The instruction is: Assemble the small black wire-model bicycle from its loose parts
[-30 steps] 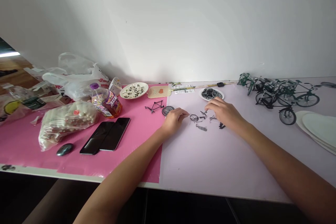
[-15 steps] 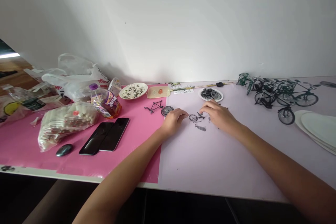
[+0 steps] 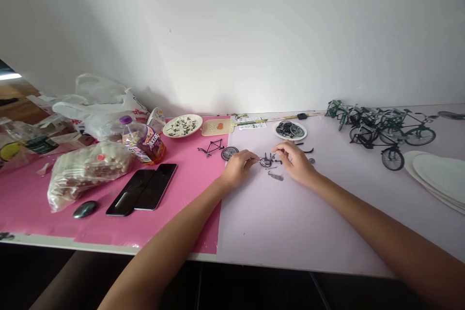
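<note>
My left hand rests at the seam of the pink and lilac covers, its fingers pinched at the left edge of a small dark ring-shaped part. To the right of that part, my right hand has thumb and fingertips together on something too small to make out. Small dark pieces, one a flat grey part, lie below and between the hands. A black spoked wheel lies just behind my left hand, beside a black miniature bicycle frame.
Behind my hands is a plate of wheels. Miniature bicycles and white plates are at the right. To the left are phones, a bottle, a plate of small pieces and a filled plastic bag.
My right hand has moved slightly left, closer to the ring-shaped part, uncovering a curved black piece behind it. The view has shifted a little; my left hand keeps its place.
</note>
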### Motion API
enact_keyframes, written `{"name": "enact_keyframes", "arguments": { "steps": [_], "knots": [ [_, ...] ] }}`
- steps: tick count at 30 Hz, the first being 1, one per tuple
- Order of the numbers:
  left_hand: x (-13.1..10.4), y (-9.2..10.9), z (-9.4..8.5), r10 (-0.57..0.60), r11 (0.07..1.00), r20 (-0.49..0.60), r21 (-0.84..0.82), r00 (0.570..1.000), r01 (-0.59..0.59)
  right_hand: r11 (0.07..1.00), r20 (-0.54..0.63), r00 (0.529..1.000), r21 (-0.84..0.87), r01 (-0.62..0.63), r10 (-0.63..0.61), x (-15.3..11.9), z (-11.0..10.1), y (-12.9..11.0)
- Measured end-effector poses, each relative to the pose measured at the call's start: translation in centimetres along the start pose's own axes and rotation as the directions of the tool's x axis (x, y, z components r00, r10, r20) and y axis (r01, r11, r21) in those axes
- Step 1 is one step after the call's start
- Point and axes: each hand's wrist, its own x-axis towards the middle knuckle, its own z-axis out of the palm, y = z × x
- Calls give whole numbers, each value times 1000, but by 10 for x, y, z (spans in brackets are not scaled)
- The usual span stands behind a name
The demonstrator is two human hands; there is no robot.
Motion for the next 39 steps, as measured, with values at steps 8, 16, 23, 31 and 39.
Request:
{"name": "enact_keyframes", "arguments": {
  "steps": [8, 16, 23, 31, 39],
  "knots": [
    [-1, 5, 4, -19, 997, -23, -75, 1000, 17, 961, -52, 979, 211, -180, 195, -6, 17, -11],
    [-1, 11, 6, -91, 994, -83, -64, 992, 85, 678, 63, 876, 607, -415, 479, -11, 24, -13],
    [-1, 11, 8, -184, 977, -143, -137, 972, 165, 569, 138, 852, 690, -448, 504, -9, 23, -14],
    [-1, 14, 9, -206, 961, -149, -216, 967, 171, 533, 174, 831, 694, -484, 528, -7, 23, -23],
    [-1, 17, 7, -176, 976, -130, -151, 976, 156, 589, 112, 834, 658, -469, 540, -8, 25, -21]
  ]
}}
